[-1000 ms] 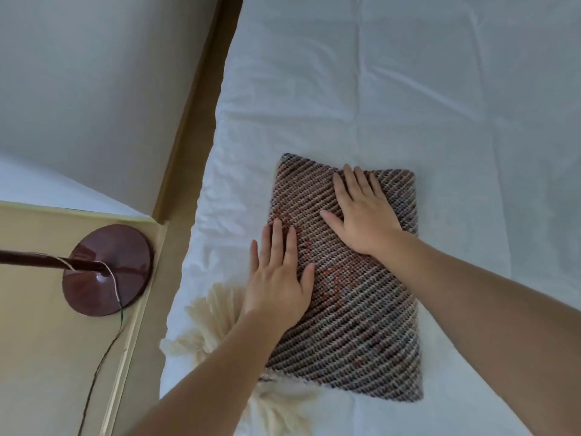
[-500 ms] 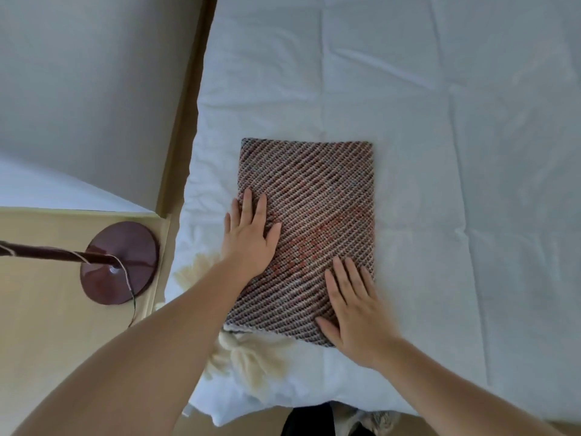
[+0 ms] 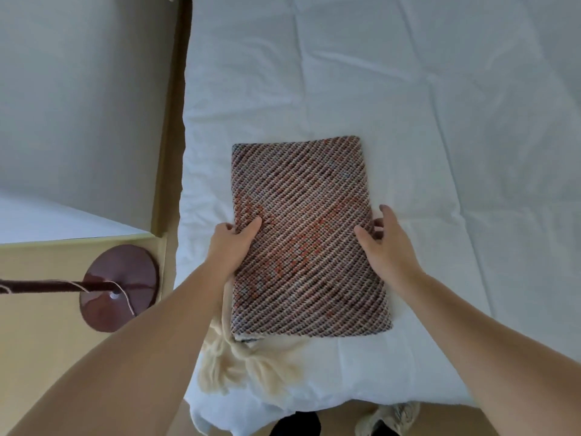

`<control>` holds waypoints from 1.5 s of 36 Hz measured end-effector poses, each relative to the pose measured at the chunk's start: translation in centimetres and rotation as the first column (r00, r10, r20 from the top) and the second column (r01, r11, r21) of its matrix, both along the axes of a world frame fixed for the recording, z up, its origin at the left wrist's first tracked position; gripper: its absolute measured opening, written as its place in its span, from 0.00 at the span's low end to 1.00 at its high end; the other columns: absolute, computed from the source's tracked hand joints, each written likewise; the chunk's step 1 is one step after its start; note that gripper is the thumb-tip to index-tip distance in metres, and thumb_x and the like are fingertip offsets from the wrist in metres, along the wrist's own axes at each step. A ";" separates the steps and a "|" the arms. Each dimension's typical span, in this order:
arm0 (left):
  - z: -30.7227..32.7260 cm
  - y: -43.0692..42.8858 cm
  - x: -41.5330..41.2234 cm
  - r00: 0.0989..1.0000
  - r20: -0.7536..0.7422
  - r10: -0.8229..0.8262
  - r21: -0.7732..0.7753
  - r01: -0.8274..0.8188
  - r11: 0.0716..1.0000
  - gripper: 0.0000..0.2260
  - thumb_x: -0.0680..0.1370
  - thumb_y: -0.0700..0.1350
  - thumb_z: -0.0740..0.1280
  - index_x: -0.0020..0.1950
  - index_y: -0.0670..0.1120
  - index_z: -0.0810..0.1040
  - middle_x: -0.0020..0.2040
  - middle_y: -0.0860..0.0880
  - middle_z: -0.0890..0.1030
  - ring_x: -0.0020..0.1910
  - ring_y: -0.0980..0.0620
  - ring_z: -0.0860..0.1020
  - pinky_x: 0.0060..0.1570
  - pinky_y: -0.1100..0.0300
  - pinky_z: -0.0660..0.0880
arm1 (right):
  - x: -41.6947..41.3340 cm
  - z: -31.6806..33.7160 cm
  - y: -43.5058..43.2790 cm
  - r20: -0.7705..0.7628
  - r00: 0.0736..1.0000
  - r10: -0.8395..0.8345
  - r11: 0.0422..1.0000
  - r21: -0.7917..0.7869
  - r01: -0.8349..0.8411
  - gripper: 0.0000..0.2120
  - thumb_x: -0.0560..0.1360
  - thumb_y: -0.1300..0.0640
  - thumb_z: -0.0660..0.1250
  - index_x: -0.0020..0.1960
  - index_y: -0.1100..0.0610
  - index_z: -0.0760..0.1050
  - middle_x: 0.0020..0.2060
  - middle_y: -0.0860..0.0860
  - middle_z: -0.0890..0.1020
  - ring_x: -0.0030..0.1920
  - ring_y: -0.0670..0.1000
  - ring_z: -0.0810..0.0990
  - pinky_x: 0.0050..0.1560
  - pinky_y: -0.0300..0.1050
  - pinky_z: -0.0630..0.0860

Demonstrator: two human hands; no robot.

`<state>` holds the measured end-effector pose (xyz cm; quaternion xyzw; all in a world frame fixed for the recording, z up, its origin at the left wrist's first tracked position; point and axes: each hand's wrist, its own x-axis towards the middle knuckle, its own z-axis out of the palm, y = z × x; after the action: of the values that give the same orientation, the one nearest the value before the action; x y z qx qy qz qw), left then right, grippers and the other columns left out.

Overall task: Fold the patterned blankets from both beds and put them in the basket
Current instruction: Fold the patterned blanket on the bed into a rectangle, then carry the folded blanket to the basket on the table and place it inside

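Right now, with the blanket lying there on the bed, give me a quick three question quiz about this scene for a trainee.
1. True or false: the folded blanket lies on the white bed.
2. Where is the left hand? A) flat on the middle of the blanket B) at the blanket's left edge, thumb on top C) on the lamp base
3. Fill in: cream-coloured ____ stick out from under the blanket's near edge.

Key
1. True.
2. B; the right hand is at the opposite edge.
3. Tassels.
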<state>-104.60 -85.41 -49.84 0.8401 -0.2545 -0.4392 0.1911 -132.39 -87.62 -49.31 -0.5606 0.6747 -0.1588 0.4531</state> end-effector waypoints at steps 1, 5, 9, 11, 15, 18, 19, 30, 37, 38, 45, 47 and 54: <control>0.0 0.1 0.2 0.996 -0.089 0.032 -0.005 -0.032 0.999 0.37 0.67 0.68 0.69 0.65 0.43 0.69 0.56 0.49 0.77 0.51 0.48 0.78 0.54 0.52 0.75 | 0.3 -0.1 -0.5 0.026 0.997 -0.066 0.997 0.047 0.065 0.32 0.76 0.42 0.64 0.75 0.52 0.57 0.63 0.51 0.75 0.59 0.53 0.76 0.60 0.52 0.73; 0.1 0.4 0.5 0.956 -0.293 0.032 -0.053 -0.050 0.997 0.21 0.73 0.60 0.70 0.56 0.46 0.76 0.52 0.48 0.82 0.50 0.47 0.82 0.56 0.48 0.77 | 1.5 -0.7 -1.6 0.113 0.983 -0.147 0.984 0.121 0.133 0.26 0.73 0.42 0.67 0.67 0.51 0.69 0.58 0.49 0.79 0.57 0.53 0.78 0.59 0.53 0.74; 0.7 0.1 -0.3 0.979 -0.196 -0.053 -0.140 0.026 0.990 0.19 0.75 0.54 0.69 0.60 0.47 0.69 0.53 0.50 0.79 0.53 0.48 0.79 0.57 0.47 0.76 | 2.0 -0.7 -2.6 0.181 0.963 -0.199 0.965 0.207 0.161 0.26 0.70 0.44 0.72 0.65 0.52 0.72 0.56 0.50 0.80 0.55 0.53 0.79 0.60 0.55 0.75; 1.4 -0.1 -0.5 0.987 -0.113 -0.112 -0.180 0.090 0.980 0.17 0.76 0.52 0.68 0.60 0.47 0.68 0.51 0.52 0.78 0.51 0.49 0.78 0.52 0.52 0.76 | 2.0 0.0 -2.9 0.178 0.964 -0.199 0.967 0.194 0.164 0.24 0.71 0.46 0.72 0.63 0.53 0.72 0.55 0.50 0.80 0.54 0.53 0.79 0.59 0.54 0.75; 4.1 -0.7 -0.9 0.962 0.084 -0.260 -0.196 0.272 0.942 0.16 0.77 0.52 0.66 0.59 0.46 0.68 0.48 0.52 0.75 0.46 0.51 0.76 0.45 0.56 0.72 | 2.4 2.7 -2.7 0.135 0.977 -0.168 0.981 0.125 0.151 0.20 0.74 0.50 0.70 0.63 0.53 0.72 0.53 0.48 0.79 0.51 0.50 0.78 0.56 0.48 0.74; 7.6 -1.2 -1.8 0.937 0.101 -0.335 -0.204 0.349 0.915 0.15 0.78 0.53 0.65 0.58 0.46 0.68 0.48 0.52 0.75 0.45 0.51 0.76 0.45 0.55 0.72 | 2.0 6.5 -2.3 0.088 0.983 -0.163 0.983 0.094 0.155 0.19 0.75 0.49 0.69 0.63 0.53 0.71 0.52 0.47 0.78 0.50 0.50 0.77 0.52 0.45 0.73; 9.0 -1.4 -2.1 0.931 0.098 -0.351 -0.215 0.364 0.906 0.16 0.78 0.53 0.65 0.59 0.46 0.68 0.48 0.51 0.75 0.46 0.50 0.76 0.45 0.55 0.73 | 1.7 7.9 -2.2 0.080 0.982 -0.173 0.983 0.079 0.167 0.19 0.75 0.50 0.69 0.63 0.54 0.71 0.52 0.48 0.78 0.49 0.50 0.77 0.51 0.45 0.72; 28.1 -5.1 -10.5 0.792 0.126 -0.598 -0.397 0.592 0.701 0.11 0.78 0.54 0.65 0.55 0.49 0.69 0.45 0.54 0.76 0.44 0.52 0.77 0.45 0.55 0.74 | -7.6 28.1 1.4 0.080 0.908 -0.411 0.894 -0.157 0.419 0.18 0.76 0.50 0.68 0.63 0.53 0.71 0.49 0.47 0.77 0.47 0.49 0.76 0.47 0.43 0.70; 38.3 -4.9 -20.0 0.656 0.145 -0.741 -0.566 0.669 0.482 0.11 0.79 0.53 0.64 0.56 0.50 0.68 0.46 0.56 0.75 0.45 0.54 0.76 0.47 0.57 0.71 | -15.9 39.1 6.9 0.095 0.805 -0.586 0.746 -0.324 0.582 0.19 0.75 0.51 0.68 0.64 0.53 0.71 0.50 0.47 0.77 0.49 0.49 0.75 0.51 0.44 0.70; 39.6 -4.7 -21.6 0.629 0.153 -0.763 -0.587 0.678 0.441 0.11 0.79 0.52 0.64 0.57 0.50 0.68 0.46 0.56 0.75 0.44 0.56 0.76 0.47 0.57 0.71 | -17.3 40.4 8.1 0.107 0.786 -0.609 0.717 -0.350 0.603 0.18 0.75 0.51 0.69 0.63 0.53 0.72 0.50 0.47 0.77 0.50 0.49 0.75 0.52 0.44 0.70; 45.9 -1.4 -33.9 0.433 0.222 -0.874 -0.696 0.698 0.168 0.12 0.79 0.53 0.64 0.59 0.50 0.67 0.50 0.55 0.75 0.46 0.56 0.74 0.49 0.59 0.70 | -27.1 46.2 17.3 0.216 0.654 -0.725 0.507 -0.475 0.719 0.16 0.74 0.53 0.71 0.60 0.51 0.73 0.51 0.44 0.80 0.51 0.45 0.79 0.51 0.41 0.74; 46.9 0.2 -37.9 0.375 0.248 -0.893 -0.702 0.705 0.100 0.12 0.79 0.53 0.63 0.59 0.51 0.67 0.52 0.53 0.76 0.49 0.53 0.76 0.51 0.57 0.71 | -30.0 47.1 20.4 0.218 0.611 -0.761 0.440 -0.519 0.733 0.15 0.74 0.54 0.71 0.59 0.50 0.73 0.47 0.40 0.79 0.46 0.38 0.77 0.43 0.28 0.71; 48.7 7.9 -52.2 0.181 0.239 -0.954 -0.728 0.683 -0.053 0.15 0.80 0.52 0.62 0.64 0.49 0.67 0.54 0.56 0.74 0.52 0.55 0.74 0.54 0.59 0.69 | -39.8 47.9 31.6 0.225 0.443 -0.868 0.263 -0.548 0.794 0.21 0.74 0.51 0.70 0.65 0.53 0.73 0.54 0.46 0.80 0.55 0.49 0.79 0.57 0.45 0.74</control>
<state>-156.80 -77.52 -1.14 0.2515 -0.8214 -0.4599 0.2248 -172.18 -56.03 -1.37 -0.2384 0.8075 -0.5358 0.0636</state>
